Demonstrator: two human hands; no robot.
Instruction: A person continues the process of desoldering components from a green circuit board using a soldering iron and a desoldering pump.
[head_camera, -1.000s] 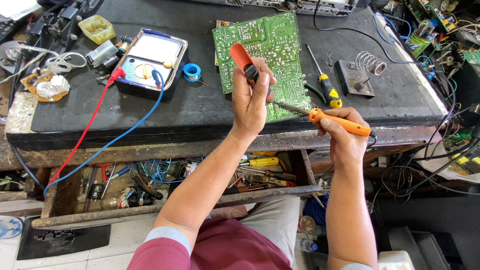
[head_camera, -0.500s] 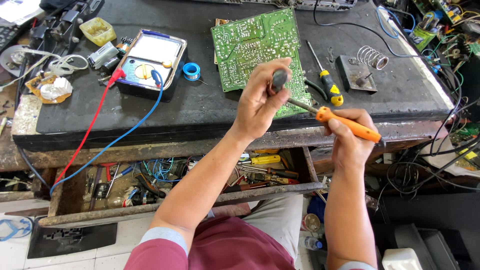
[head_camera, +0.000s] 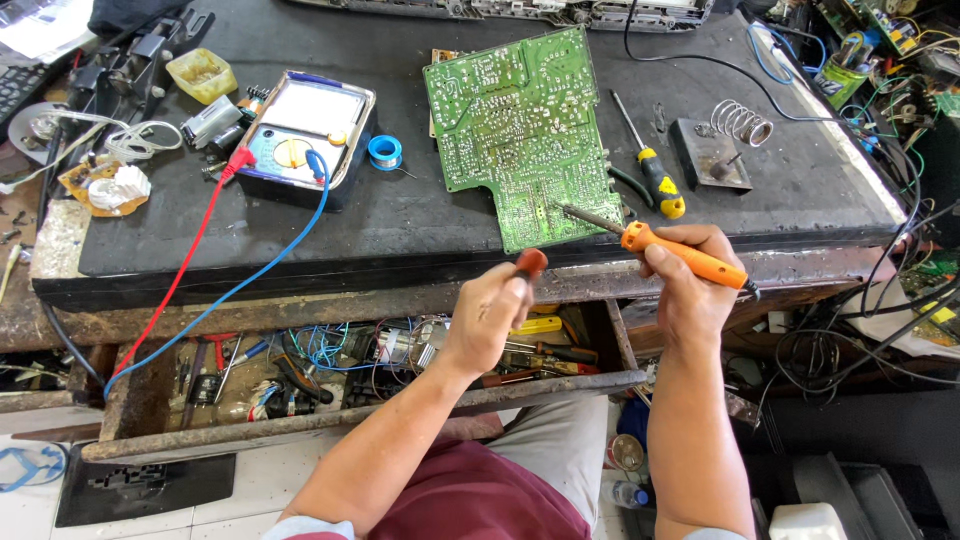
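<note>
Soldering work on the green circuit board (head_camera: 515, 130) is the step I judge to be in hand. My right hand (head_camera: 690, 285) is clenched around the orange handle of the soldering iron (head_camera: 660, 245), whose metal tip rests at the board's lower right corner. My left hand (head_camera: 490, 320) sits well back from the board, above the open drawer, fingers wrapped around a red-knobbed tool (head_camera: 530, 263) whose working end is hidden in my fist. The board lies flat on the black bench mat (head_camera: 400, 215), solder side up.

Next, I reckon, the left-hand tool has to come up to the joint while the iron holds steady on it.

Open drawer (head_camera: 330, 375) below the bench edge: a tangle of coloured wires, pliers and screwdrivers. Small yellowish tub (head_camera: 203, 75) at the far left: its contents are too small to tell. Beside the multimeter (head_camera: 300, 135) lies a blue solder spool (head_camera: 384, 151).
</note>
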